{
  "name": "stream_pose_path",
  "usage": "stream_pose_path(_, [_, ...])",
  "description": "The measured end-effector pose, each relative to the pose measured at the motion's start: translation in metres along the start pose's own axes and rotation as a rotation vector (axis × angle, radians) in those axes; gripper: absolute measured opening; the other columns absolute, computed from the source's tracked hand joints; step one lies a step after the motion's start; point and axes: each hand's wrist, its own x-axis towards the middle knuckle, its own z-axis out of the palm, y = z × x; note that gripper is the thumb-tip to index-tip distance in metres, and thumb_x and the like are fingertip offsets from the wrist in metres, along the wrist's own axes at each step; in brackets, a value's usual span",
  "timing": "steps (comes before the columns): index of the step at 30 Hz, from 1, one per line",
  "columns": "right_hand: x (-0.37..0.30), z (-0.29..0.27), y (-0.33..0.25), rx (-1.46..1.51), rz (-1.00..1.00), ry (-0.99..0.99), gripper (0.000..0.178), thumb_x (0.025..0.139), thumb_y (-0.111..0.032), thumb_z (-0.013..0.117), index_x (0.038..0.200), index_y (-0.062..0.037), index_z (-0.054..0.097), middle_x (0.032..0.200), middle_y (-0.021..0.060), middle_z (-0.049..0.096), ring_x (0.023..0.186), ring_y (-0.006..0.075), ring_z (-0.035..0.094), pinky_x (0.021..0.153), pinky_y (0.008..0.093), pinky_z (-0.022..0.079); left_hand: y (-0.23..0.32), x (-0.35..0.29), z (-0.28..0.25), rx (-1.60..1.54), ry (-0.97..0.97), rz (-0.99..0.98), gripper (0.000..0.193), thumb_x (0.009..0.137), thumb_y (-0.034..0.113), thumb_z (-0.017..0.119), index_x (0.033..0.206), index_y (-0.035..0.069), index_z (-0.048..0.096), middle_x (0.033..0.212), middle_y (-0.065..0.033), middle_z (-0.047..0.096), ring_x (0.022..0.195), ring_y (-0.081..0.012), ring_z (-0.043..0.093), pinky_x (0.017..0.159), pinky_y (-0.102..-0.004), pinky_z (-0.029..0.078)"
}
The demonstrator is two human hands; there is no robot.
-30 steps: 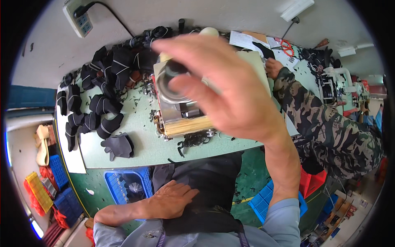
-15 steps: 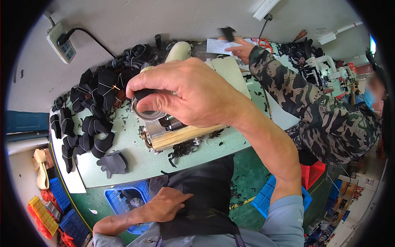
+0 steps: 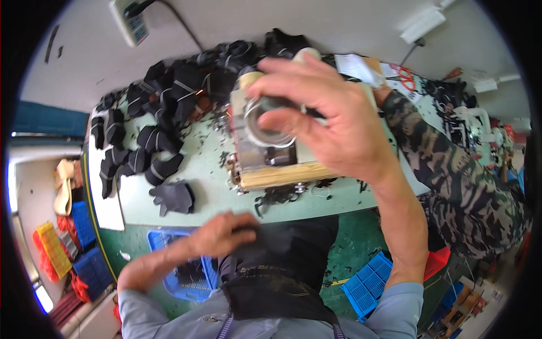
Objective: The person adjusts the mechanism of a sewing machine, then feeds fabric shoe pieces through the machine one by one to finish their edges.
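My right hand is raised over the green table, its fingers wrapped round a round grey metal part at the top of a small machine that sits on a wooden block. My left hand rests low on the black apron over my lap, fingers lightly curled with nothing seen in them. A heap of black fabric pieces with grey stripes covers the table's left and back. One flat black piece lies apart near the front edge.
Another person in a camouflage sleeve works at the right side of the table. Blue crates stand under the table, another blue crate lies on the green floor. A power strip hangs on the wall. Yellow and red bins stand left.
My right hand stays on the round metal part. My left hand has moved up from beside my thigh onto the apron. The view has shifted slightly.
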Motion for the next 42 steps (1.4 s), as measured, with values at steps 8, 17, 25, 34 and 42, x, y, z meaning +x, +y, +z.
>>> stream_pose_path(8, [-0.088,0.041,-0.006,0.533,0.621,0.532,0.021,0.099,-0.014,0.067,0.11,0.0029,0.07,0.11,0.007,0.072,0.099,0.0113,0.065,0.089,0.0292,0.05,-0.009,0.056,-0.079,0.255,0.166,-0.048,0.032,0.094,0.033,0.069,0.108,0.006,0.074,0.092,-0.0151,0.074,0.086,-0.0275,0.071,0.081,-0.0388,0.053])
stream_pose_path(17, [-0.128,0.076,0.021,0.031,0.665,-0.072,0.026,0.086,-0.012,0.075,0.11,-0.0034,0.07,0.103,0.0136,0.07,0.103,0.0302,0.061,0.093,0.0385,0.048,0.003,0.084,-0.097,0.312,0.162,-0.226,0.031,0.091,0.037,0.068,0.104,0.011,0.079,0.091,-0.0149,0.075,0.087,-0.0297,0.072,0.083,-0.0409,0.054])
stream_pose_path(25, [-0.105,0.07,0.02,-0.181,0.45,-0.225,0.047,0.077,-0.007,0.078,0.121,-0.0021,0.06,0.106,0.0147,0.064,0.106,0.0385,0.054,0.095,0.0479,0.044,0.017,0.108,-0.095,0.515,0.114,-0.213,0.034,0.089,0.035,0.069,0.114,0.012,0.075,0.101,-0.017,0.075,0.095,-0.0354,0.071,0.087,-0.0428,0.054])
stream_pose_path(34, [-0.128,0.031,0.002,-0.312,0.236,-0.079,0.016,0.073,0.004,0.076,0.086,-0.006,0.073,0.094,0.0094,0.064,0.092,0.0267,0.061,0.071,0.0369,0.055,0.005,0.061,-0.094,0.169,0.04,0.078,0.034,0.096,0.026,0.061,0.118,0.001,0.068,0.109,-0.0192,0.074,0.103,-0.0359,0.07,0.094,-0.0427,0.052])
stream_pose_path(42, [-0.148,0.027,0.0,-0.549,-0.144,0.265,0.022,0.076,0.002,0.08,0.094,-0.0088,0.076,0.106,0.0044,0.066,0.1,0.0261,0.061,0.079,0.0374,0.062,0.003,0.064,-0.085,0.019,0.178,-0.142,0.027,0.088,0.024,0.077,0.1,0.0,0.073,0.083,-0.0069,0.074,0.076,-0.0111,0.066,0.073,-0.0299,0.052])
